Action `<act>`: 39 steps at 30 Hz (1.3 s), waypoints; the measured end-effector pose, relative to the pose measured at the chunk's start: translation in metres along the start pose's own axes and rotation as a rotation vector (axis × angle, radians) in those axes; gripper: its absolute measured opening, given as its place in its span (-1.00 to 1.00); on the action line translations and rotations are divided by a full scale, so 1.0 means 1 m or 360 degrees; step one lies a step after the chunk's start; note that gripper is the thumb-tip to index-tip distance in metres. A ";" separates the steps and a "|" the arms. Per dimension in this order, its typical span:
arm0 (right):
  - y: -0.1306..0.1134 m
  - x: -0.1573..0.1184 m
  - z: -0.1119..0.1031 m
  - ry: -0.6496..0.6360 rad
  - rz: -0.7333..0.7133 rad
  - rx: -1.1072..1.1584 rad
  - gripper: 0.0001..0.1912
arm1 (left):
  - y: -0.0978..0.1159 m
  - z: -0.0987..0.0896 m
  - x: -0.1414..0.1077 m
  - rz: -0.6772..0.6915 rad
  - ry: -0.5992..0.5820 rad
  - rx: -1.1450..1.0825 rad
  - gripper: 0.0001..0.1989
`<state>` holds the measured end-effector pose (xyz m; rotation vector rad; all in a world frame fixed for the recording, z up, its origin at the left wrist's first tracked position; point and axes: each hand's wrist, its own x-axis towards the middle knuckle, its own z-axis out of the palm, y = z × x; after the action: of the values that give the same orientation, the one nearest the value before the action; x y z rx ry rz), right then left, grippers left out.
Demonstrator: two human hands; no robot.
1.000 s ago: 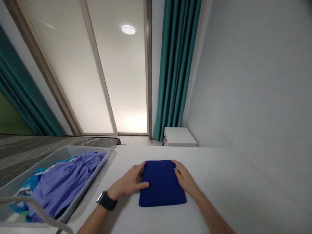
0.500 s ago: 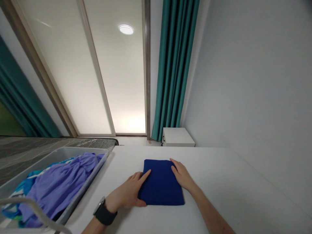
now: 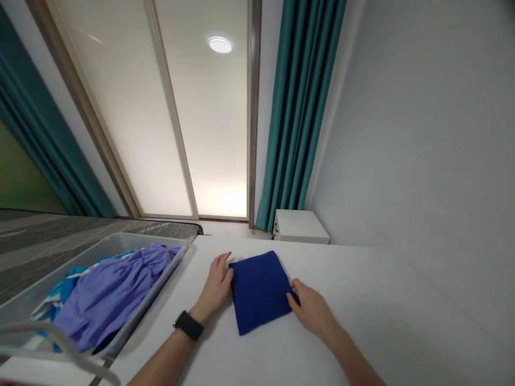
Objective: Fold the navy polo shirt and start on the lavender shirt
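A flat, dark blue folded cloth [image 3: 259, 295] lies turned at an angle on the white table [image 3: 257, 359]. At its upper left corner, my left hand [image 3: 216, 281] rests with the fingers stretched out and the thumb against the cloth's edge. A dark-strapped watch sits on that wrist. My right hand [image 3: 311, 308] pinches the cloth's right edge between thumb and fingers, and the edge bunches up a little there.
To the left stands a grey plastic bin [image 3: 151, 303] holding purple clothing [image 3: 116, 287] and blue-and-white clothing [image 3: 60, 292]. A curved grey bar [image 3: 66, 346] crosses the lower left. Behind the table is a small white cabinet [image 3: 301, 225]; a wall [image 3: 422, 161] rises on the right.
The blue cloth has turned anticlockwise on the table. My left hand has moved up to its upper left corner, while my right hand has slid down its right side and now pinches the edge.
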<state>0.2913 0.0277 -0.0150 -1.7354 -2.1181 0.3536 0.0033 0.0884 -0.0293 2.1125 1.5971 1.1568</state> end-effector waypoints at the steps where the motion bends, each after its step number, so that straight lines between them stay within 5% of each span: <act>1: -0.005 -0.001 0.000 -0.0062 -0.0011 0.0058 -0.88 | 0.003 0.003 -0.002 0.0032 0.0010 0.0028 -0.55; 7: -0.007 0.001 0.000 -0.0218 -0.0104 0.0367 -0.78 | 0.031 0.006 -0.019 0.0298 -0.0216 0.0511 -0.50; 10: -0.002 0.005 0.002 -0.0037 -0.0081 0.0387 -0.88 | 0.052 0.011 -0.030 0.0516 -0.0322 0.0721 -0.47; 14: -0.010 0.012 0.004 0.0378 -0.0193 0.0149 -0.72 | 0.071 0.020 -0.039 0.0694 -0.0407 0.0855 -0.46; 18: -0.027 0.018 0.014 0.0376 -0.0383 -0.0120 -0.57 | 0.074 0.023 -0.038 0.0768 -0.0441 0.0892 -0.47; 23: -0.029 0.020 0.030 0.0070 -0.0377 -0.0253 -0.45 | 0.066 0.017 -0.035 0.0806 -0.0452 0.0818 -0.47; 29: -0.028 0.017 0.038 0.0032 -0.0256 -0.0274 -0.41 | 0.034 0.009 -0.027 0.0669 -0.0460 0.0748 -0.44; 39: -0.015 0.017 0.037 0.0056 -0.0243 0.0099 -0.43 | -0.009 -0.002 -0.003 0.0041 -0.0488 0.0364 -0.38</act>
<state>0.2583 0.0431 -0.0397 -1.5236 -2.1740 0.3393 -0.0048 0.0882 -0.0347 2.3206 1.6225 0.6392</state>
